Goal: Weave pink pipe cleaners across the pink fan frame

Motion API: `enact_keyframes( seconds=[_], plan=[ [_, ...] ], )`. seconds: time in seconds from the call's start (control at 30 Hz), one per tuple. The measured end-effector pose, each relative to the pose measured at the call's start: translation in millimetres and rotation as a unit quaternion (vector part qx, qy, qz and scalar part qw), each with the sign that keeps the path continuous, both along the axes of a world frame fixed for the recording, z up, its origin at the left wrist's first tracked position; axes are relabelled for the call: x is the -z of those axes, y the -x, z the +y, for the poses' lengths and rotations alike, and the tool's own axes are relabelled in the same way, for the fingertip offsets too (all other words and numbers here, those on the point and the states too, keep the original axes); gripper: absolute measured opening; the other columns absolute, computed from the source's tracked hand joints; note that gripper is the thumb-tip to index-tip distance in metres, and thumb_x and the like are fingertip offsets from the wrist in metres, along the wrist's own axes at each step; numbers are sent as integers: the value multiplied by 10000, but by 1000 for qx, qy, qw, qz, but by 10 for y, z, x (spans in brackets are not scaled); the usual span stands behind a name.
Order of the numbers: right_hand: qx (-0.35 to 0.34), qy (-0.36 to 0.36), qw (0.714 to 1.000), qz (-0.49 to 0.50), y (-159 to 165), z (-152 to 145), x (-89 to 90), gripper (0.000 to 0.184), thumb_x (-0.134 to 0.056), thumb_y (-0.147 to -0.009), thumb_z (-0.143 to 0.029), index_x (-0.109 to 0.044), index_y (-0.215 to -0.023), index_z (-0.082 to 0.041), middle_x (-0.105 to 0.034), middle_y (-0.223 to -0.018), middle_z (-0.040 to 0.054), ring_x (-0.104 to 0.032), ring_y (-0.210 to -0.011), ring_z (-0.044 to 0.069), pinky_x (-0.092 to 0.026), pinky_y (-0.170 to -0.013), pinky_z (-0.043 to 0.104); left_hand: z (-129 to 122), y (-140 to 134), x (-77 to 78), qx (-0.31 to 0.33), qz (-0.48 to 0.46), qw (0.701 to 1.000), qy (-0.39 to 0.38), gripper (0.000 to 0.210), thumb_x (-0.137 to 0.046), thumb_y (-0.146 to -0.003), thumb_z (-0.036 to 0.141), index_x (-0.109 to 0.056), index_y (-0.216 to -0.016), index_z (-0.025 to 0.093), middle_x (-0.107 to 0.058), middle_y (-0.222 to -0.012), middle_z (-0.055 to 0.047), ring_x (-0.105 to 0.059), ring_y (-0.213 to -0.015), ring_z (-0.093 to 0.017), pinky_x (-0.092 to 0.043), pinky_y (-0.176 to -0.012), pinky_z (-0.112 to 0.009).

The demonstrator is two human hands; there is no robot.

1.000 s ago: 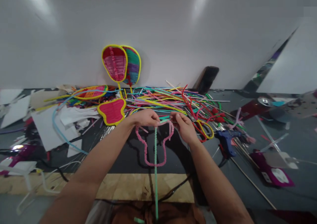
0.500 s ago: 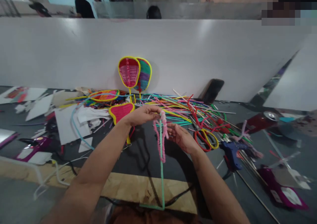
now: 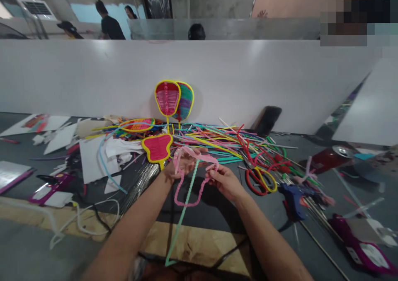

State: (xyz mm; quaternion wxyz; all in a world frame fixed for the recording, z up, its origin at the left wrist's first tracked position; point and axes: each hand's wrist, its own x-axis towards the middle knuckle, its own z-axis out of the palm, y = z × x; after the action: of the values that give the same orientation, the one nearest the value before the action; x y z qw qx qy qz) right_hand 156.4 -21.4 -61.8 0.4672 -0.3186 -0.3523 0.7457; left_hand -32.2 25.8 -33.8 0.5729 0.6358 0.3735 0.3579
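Observation:
Between my hands is a pink pipe-cleaner frame (image 3: 200, 195) bent into a wavy outline, facing me. A pale green twisted pipe-cleaner stem (image 3: 178, 230) runs down its middle and bends near the table edge. My left hand (image 3: 184, 165) holds the frame's upper left, fingers partly behind it. At the right side, my right hand (image 3: 226, 182) pinches the pink edge between thumb and fingers. Just beyond my left hand lies a red fan-like piece (image 3: 158, 147) with a yellow rim.
Loose coloured pipe cleaners (image 3: 208, 142) spread along the back, below two upright fan-like pieces (image 3: 168, 98). To the right are scissors (image 3: 261, 180), a blue glue gun (image 3: 294, 198), a can (image 3: 326, 160) and a phone (image 3: 268, 119). White paper (image 3: 96, 158) lies left. People are beyond the partition (image 3: 124, 73).
The pink frame has turned from nearly edge-on to facing me, and its stem's lower end has swung left. My left hand has moved lower, behind the frame; my right hand now pinches its right edge.

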Motion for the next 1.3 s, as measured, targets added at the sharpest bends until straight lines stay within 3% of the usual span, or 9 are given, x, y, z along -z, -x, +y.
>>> enact_keyframes(
  seconds=[0.13,0.27,0.5,0.63,0.73,0.87,1.0,1.1,1.3],
  plan=[
    [36,17,999,-3,-56,51,20,236,-779,-663,-317,-684,-843,-196,-649,-679,-9,-561,-585,92,-432,-553,211,2,72,75,-31,-175,963,201,326,-590,-793,357,-541,-1094,241,-690,-952,-63,-655,-953,-228,-514,-812,-407],
    [24,16,1000,-13,-94,78,48,265,-771,-672,-343,-690,-873,-191,-647,-687,-5,-561,-590,91,-436,-554,209,-7,227,131,-85,-240,910,328,381,-458,-860,503,-551,-1052,186,-711,-899,-106,-683,-872,-224,-528,-789,-395],
    [31,19,999,-28,-57,81,98,311,-688,-735,-478,-682,-869,-197,-625,-681,2,-551,-590,105,-441,-543,220,-149,283,147,-105,-258,912,301,167,-539,-867,280,-562,-990,168,-723,-907,-94,-691,-846,-196,-524,-815,-373],
    [32,20,998,-42,-68,84,91,306,-664,-755,-487,-677,-848,-195,-605,-644,-2,-523,-548,102,-432,-531,225,-135,288,218,-105,-257,912,302,296,-453,-902,401,-584,-998,153,-706,-955,-121,-676,-896,-213,-521,-826,-399],
    [11,17,998,-51,-62,69,87,317,-650,-764,-495,-680,-858,-194,-603,-646,1,-520,-539,103,-423,-532,230,-40,349,161,-129,-192,941,245,401,-455,-876,489,-582,-1059,156,-680,-1035,-127,-650,-960,-229,-509,-845,-407],
    [-36,-24,995,-90,4,18,83,335,-605,-797,-510,-679,-896,-198,-622,-664,5,-530,-565,107,-408,-563,234,87,354,-186,-115,80,990,-27,430,-542,-829,452,-585,-1161,182,-594,-1246,-99,-528,-1155,-237,-392,-989,-370],
    [-70,-107,984,-124,60,-24,69,344,-582,-824,-488,-661,-986,-195,-633,-713,4,-528,-617,111,-404,-617,247,88,129,-508,33,331,918,-214,288,-487,-850,306,-673,-1047,209,-653,-1160,-64,-490,-1191,-238,-298,-1042,-384],
    [-75,-138,979,-131,62,-25,81,316,-569,-837,-468,-646,-980,-197,-622,-723,-1,-522,-631,115,-410,-636,260,57,-48,-534,94,393,886,-229,293,-437,-871,287,-693,-1004,231,-682,-1102,-49,-547,-1112,-226,-301,-1010,-381],
    [-7,-160,966,-203,113,-21,103,227,-568,-843,-410,-577,-927,-200,-591,-786,2,-523,-670,120,-431,-640,260,102,-60,-420,133,404,878,-220,307,-407,-874,313,-695,-957,247,-708,-1007,-22,-592,-1002,-207,-323,-945,-348]
  ],
)
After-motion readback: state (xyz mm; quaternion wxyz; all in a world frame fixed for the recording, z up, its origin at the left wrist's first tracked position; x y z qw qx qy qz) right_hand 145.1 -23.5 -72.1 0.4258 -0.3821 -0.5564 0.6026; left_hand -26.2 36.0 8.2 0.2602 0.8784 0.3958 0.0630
